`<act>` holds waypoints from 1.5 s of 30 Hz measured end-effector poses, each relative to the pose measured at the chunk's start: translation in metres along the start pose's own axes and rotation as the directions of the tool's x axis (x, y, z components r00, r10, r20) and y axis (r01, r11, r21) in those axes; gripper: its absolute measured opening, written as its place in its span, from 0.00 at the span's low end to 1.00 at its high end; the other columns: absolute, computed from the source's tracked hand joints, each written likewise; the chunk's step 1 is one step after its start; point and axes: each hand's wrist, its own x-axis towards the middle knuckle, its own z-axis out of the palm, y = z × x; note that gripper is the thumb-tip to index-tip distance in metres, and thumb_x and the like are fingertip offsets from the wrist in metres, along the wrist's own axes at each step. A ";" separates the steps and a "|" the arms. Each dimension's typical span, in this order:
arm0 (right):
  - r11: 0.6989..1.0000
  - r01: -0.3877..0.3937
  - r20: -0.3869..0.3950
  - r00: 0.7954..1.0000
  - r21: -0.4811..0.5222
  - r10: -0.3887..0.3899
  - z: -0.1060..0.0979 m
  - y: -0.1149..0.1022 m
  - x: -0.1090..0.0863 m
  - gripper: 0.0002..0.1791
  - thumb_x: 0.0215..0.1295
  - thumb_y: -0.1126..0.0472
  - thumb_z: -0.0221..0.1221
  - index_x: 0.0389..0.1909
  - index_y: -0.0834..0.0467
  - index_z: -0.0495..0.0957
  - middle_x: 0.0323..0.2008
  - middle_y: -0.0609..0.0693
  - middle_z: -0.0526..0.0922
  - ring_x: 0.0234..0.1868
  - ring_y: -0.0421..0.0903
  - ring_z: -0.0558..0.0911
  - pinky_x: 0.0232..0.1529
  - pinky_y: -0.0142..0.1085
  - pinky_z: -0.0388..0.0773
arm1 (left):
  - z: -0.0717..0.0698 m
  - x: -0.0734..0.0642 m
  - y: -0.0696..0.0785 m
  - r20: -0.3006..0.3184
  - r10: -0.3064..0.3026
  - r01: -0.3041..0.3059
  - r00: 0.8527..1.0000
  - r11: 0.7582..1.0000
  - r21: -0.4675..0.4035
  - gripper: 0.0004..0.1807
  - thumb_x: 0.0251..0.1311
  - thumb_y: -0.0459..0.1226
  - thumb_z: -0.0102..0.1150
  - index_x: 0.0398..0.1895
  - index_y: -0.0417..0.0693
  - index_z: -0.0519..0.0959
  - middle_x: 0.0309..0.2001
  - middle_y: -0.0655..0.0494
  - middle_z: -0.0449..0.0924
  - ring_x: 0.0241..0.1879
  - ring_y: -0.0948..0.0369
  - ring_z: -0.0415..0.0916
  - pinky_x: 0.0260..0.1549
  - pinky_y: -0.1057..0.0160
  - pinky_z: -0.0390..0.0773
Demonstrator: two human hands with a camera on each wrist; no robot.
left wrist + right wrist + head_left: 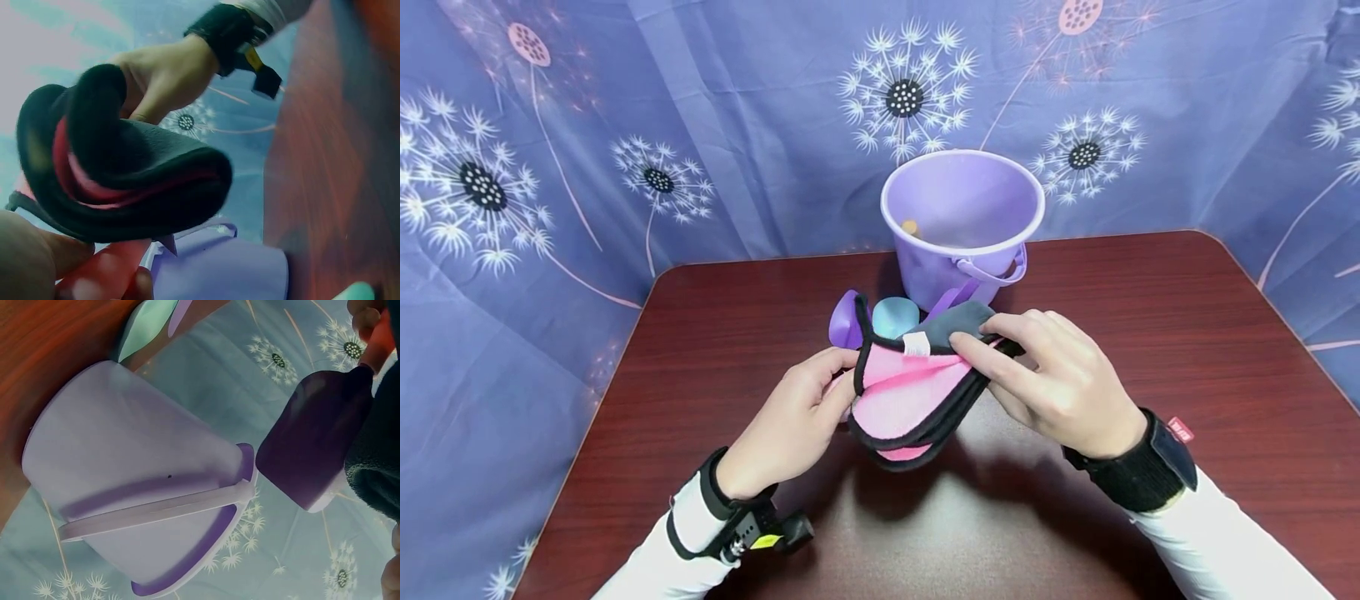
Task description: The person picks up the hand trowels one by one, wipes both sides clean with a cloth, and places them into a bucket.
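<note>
A folded pink and grey cloth (906, 400) with black edging and a white label is in front of the bucket. My right hand (1048, 375) pinches its upper right edge between fingers and thumb. At the cloth's left edge, my left hand (793, 417) grips the pink handle (103, 272) of a shovel-like tool. The tool's broad purple blade (312, 440) shows best in the right wrist view; the cloth hides most of it from the head view. Whether the left fingers also pinch the cloth, I cannot tell.
Behind the cloth stands a lilac bucket (962, 271) with its handle down and a small tan object (910, 227) inside. A teal object (895, 317) and a purple object (846, 323) are beside it on the wooden table (1187, 333). A dandelion-patterned curtain (775, 100) hangs behind.
</note>
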 end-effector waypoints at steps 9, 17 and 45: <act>0.957 -0.283 -0.063 0.958 -0.068 0.279 -0.005 0.005 -0.008 0.16 0.62 0.64 0.54 0.48 0.62 0.84 0.33 0.59 0.79 0.25 0.51 0.75 0.25 0.41 0.70 | -0.005 0.001 0.000 0.083 0.010 -0.002 0.996 0.996 -0.089 0.12 0.76 0.43 0.48 0.56 0.55 0.78 0.32 0.60 0.76 0.27 0.62 0.70 0.28 0.65 0.71; 0.888 -0.453 -0.109 0.889 -0.078 0.444 -0.010 0.012 -0.011 0.15 0.60 0.63 0.59 0.47 0.64 0.84 0.31 0.58 0.78 0.26 0.45 0.70 0.25 0.34 0.65 | -0.004 0.002 0.006 0.127 0.024 -0.007 0.992 0.991 -0.131 0.11 0.76 0.47 0.48 0.50 0.61 0.80 0.23 0.54 0.66 0.20 0.60 0.63 0.20 0.62 0.66; 0.822 -0.562 -0.143 0.824 -0.087 0.548 -0.016 0.006 0.002 0.13 0.60 0.65 0.58 0.43 0.64 0.84 0.27 0.57 0.75 0.30 0.47 0.69 0.30 0.36 0.62 | -0.002 0.001 0.006 0.202 0.006 0.058 0.979 0.949 -0.310 0.13 0.76 0.43 0.47 0.53 0.50 0.79 0.25 0.48 0.65 0.22 0.57 0.58 0.18 0.64 0.58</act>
